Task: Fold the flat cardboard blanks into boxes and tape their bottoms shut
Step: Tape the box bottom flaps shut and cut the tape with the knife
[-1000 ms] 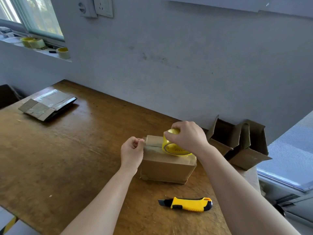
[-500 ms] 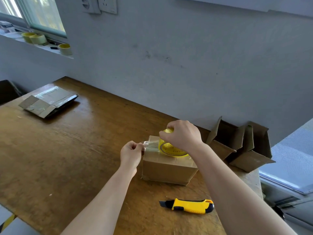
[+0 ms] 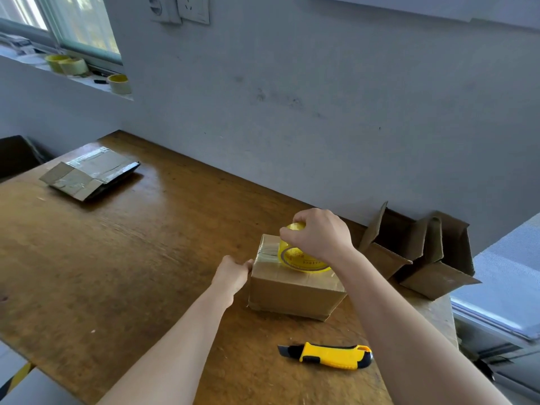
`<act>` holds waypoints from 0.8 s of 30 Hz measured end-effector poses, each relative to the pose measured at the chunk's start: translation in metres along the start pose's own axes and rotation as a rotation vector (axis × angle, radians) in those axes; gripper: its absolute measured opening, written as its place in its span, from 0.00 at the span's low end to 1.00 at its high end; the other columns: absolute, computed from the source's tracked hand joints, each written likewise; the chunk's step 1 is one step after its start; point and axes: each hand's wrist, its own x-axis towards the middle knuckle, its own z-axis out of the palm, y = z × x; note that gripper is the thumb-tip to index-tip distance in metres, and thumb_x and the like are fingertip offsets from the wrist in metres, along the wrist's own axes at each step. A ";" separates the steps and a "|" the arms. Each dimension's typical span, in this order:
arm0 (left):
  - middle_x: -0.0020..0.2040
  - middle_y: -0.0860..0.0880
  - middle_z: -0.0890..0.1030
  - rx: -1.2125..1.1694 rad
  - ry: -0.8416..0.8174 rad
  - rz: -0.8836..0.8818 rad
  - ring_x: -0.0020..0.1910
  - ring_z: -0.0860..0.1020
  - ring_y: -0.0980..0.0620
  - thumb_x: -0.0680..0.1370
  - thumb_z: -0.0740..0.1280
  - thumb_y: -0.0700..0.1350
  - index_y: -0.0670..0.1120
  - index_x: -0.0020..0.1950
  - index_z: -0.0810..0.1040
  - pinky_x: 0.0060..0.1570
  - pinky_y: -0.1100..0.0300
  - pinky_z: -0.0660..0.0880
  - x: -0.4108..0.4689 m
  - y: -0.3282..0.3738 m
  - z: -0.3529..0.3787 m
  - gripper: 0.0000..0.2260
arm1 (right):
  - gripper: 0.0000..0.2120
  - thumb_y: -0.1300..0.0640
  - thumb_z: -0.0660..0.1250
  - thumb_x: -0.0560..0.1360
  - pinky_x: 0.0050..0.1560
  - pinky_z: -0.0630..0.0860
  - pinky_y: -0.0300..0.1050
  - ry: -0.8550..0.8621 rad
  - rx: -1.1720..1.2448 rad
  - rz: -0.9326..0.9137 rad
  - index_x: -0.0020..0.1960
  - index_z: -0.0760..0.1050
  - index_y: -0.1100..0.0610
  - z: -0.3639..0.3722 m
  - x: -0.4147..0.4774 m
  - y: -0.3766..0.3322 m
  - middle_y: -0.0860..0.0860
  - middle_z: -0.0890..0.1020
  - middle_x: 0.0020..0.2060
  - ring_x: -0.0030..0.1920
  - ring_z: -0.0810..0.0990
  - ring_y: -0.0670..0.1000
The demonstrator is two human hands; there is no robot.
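Observation:
A folded cardboard box (image 3: 292, 290) stands on the wooden table (image 3: 117, 258) with its flaps facing up. My right hand (image 3: 320, 233) grips a yellow tape roll (image 3: 295, 257) that rests on top of the box. A strip of clear tape runs from the roll to the box's left edge. My left hand (image 3: 232, 273) presses that tape end against the box's left side. Whether the fingers pinch the tape is hidden.
A yellow utility knife (image 3: 330, 355) lies near the table's front edge. Two open cardboard boxes (image 3: 420, 255) lean against the wall on the right. Flat blanks (image 3: 90, 173) lie at the far left. Several tape rolls (image 3: 118, 83) sit on the window sill.
My left hand pulled the tape end leftward off the roll, then brought it down onto the box's left side. The right hand stayed on the roll.

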 end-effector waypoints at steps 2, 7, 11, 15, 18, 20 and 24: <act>0.55 0.47 0.78 -0.022 0.204 0.253 0.52 0.76 0.51 0.78 0.66 0.40 0.47 0.60 0.72 0.42 0.64 0.73 -0.004 -0.003 0.002 0.12 | 0.16 0.39 0.65 0.68 0.29 0.61 0.39 0.002 -0.001 0.002 0.46 0.81 0.48 0.000 0.000 -0.001 0.45 0.75 0.34 0.37 0.74 0.50; 0.48 0.55 0.81 0.095 0.346 0.617 0.41 0.76 0.60 0.82 0.56 0.49 0.49 0.57 0.78 0.31 0.75 0.69 -0.028 -0.002 0.013 0.12 | 0.14 0.39 0.65 0.67 0.28 0.61 0.39 0.009 0.007 0.019 0.44 0.79 0.47 0.000 -0.001 0.000 0.44 0.75 0.32 0.36 0.74 0.49; 0.43 0.55 0.79 0.270 0.246 0.569 0.39 0.76 0.59 0.82 0.51 0.55 0.49 0.57 0.79 0.33 0.73 0.67 -0.026 -0.009 0.014 0.20 | 0.13 0.39 0.65 0.68 0.28 0.61 0.39 0.007 0.024 0.021 0.43 0.79 0.47 0.000 -0.001 0.000 0.44 0.75 0.32 0.35 0.74 0.48; 0.48 0.51 0.80 0.112 0.171 0.336 0.43 0.76 0.57 0.82 0.49 0.58 0.48 0.61 0.78 0.42 0.63 0.72 -0.017 0.008 0.012 0.23 | 0.15 0.39 0.65 0.68 0.29 0.61 0.39 0.022 0.028 0.018 0.45 0.80 0.48 -0.001 -0.003 0.000 0.45 0.77 0.34 0.37 0.74 0.49; 0.69 0.49 0.73 -0.152 0.019 0.244 0.64 0.72 0.50 0.83 0.51 0.53 0.53 0.72 0.68 0.57 0.57 0.69 -0.012 0.025 0.021 0.19 | 0.14 0.40 0.65 0.69 0.29 0.61 0.39 0.019 0.022 0.006 0.45 0.80 0.48 -0.002 -0.004 -0.001 0.45 0.77 0.34 0.37 0.74 0.49; 0.73 0.50 0.68 -0.138 -0.038 0.254 0.69 0.68 0.48 0.84 0.51 0.51 0.55 0.74 0.65 0.62 0.54 0.68 -0.010 0.029 0.026 0.18 | 0.14 0.39 0.65 0.69 0.30 0.63 0.39 0.011 0.037 0.003 0.44 0.80 0.48 -0.002 -0.005 0.000 0.45 0.77 0.34 0.37 0.75 0.49; 0.67 0.49 0.73 -0.056 -0.021 0.320 0.57 0.71 0.53 0.84 0.50 0.49 0.54 0.70 0.69 0.50 0.59 0.68 -0.003 0.026 0.026 0.16 | 0.15 0.38 0.67 0.69 0.33 0.72 0.42 -0.096 0.272 0.043 0.35 0.78 0.49 -0.007 -0.003 0.013 0.46 0.78 0.30 0.36 0.78 0.49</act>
